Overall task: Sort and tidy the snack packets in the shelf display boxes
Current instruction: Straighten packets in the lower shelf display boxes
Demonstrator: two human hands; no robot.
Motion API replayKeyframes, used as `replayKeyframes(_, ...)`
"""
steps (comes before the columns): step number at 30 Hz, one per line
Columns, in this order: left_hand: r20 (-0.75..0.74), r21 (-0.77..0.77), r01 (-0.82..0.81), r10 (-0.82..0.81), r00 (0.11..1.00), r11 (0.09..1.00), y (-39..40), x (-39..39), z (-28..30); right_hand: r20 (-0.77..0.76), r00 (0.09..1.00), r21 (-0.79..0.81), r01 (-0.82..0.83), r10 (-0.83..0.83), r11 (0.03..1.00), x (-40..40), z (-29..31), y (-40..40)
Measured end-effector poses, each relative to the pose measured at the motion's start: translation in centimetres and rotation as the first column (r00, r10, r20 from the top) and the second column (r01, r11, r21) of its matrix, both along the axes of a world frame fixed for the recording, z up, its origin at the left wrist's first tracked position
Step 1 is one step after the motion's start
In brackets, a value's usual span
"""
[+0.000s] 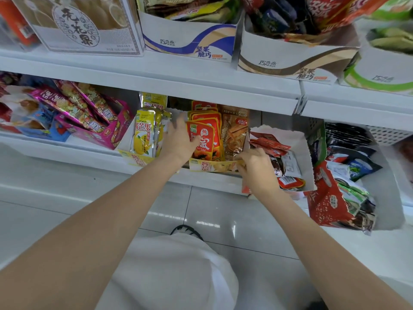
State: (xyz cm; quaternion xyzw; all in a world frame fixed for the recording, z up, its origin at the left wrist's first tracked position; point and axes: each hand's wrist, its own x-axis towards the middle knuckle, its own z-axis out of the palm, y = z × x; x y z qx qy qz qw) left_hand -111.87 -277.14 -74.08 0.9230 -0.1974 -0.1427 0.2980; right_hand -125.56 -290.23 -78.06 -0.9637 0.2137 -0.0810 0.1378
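Observation:
On the lower shelf stands a yellow display box (202, 166) with a row of upright red-orange papaya packets (204, 139) and brown packets (234, 135) at their right. My left hand (178, 139) rests against the left side of the red packets, thumb curled onto the front one. My right hand (254, 162) grips the box's front right corner, fingers curled over its rim beside a brown packet. A second yellow box (136, 158) with yellow mango packets (144, 135) stands to the left.
A white box (306, 157) of loose red and white packets sits right of my right hand; a red box (326, 198) of mixed packets lies further right. Pink boxes (100, 135) fill the left. The upper shelf (156, 77) overhangs with more boxes.

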Motion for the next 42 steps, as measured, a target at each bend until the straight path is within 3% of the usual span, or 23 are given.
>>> replayKeyframes(3,0.387,0.078,0.006,-0.036,0.921,0.997,0.6,-2.3,0.7,0.145,0.986,0.102,0.070,-0.085,0.992,-3.1,1.2,-1.5)
replayKeyframes(5,0.506,0.084,0.119,-0.145,0.850,0.989,0.4,-4.2,0.4,0.046,0.984,0.128,0.165,-0.172,0.978,-5.0,1.7,-3.3)
replayKeyframes(9,0.367,0.156,0.358,-0.390,0.844,0.921,-0.8,-6.8,-1.6,-0.310,0.940,0.256,0.227,-0.142,0.940,-5.4,1.5,-6.0)
replayKeyframes(13,0.153,0.291,0.505,-0.561,0.814,0.812,-2.0,-7.3,-2.6,-0.479,0.878,0.257,0.129,0.011,0.958,-3.8,-0.7,-6.9)
replayKeyframes(15,0.080,0.303,0.513,-0.558,0.826,0.803,-2.4,-7.2,-2.6,-0.447,0.894,0.225,0.142,-0.028,0.964,-3.7,-1.7,-6.9)
replayKeyframes(17,0.081,0.290,0.480,-0.521,0.850,0.828,-2.7,-7.1,-2.5,-0.318,0.942,0.209,0.183,-0.111,0.961,-4.3,-2.1,-6.5)
replayKeyframes(20,0.224,0.217,0.457,-0.500,0.837,0.863,-3.6,-7.4,-2.0,-0.179,0.967,0.214,0.219,-0.182,0.952,-5.6,-2.0,-5.9)
replayKeyframes(23,0.337,0.166,0.539,-0.561,0.756,0.826,-5.0,-8.0,-1.4,-0.186,0.963,0.224,0.236,-0.196,0.945,-5.8,-1.5,-6.0)
replayKeyframes(25,0.292,0.208,0.616,-0.649,0.702,0.760,-5.8,-8.4,-1.6,-0.288,0.933,0.300,0.302,-0.216,0.905,-4.9,-1.5,-6.6)
replayKeyframes(28,0.160,0.387,0.675,-0.766,0.622,0.628,-6.5,-8.4,-2.9,-0.413,0.885,0.389,0.386,-0.217,0.837,-3.7,-1.9,-6.9)
replayKeyframes(32,0.327,0.345,0.679,-0.761,0.561,0.648,-7.2,-8.3,-2.8,-0.282,0.900,0.519,0.434,-0.332,0.736,-3.2,-1.3,-7.1)
replayKeyframes(35,0.181,0.467,0.651,-0.785,0.592,0.598,-7.6,-8.2,-2.7,-0.214,0.847,0.604,0.507,-0.487,0.615,-4.1,-0.2,-7.3)
replayKeyframes(38,0.155,0.545,0.589,-0.763,0.628,0.596,-8.3,-8.7,-2.5,-0.191,0.824,0.686,0.500,-0.533,0.528,-5.8,1.4,-7.2)
replayKeyframes(42,0.173,0.674,0.474,-0.745,0.644,0.566,-9.6,-10.2,-1.9,-0.081,0.860,0.677,0.419,-0.505,0.605,-8.1,3.2,-7.1)
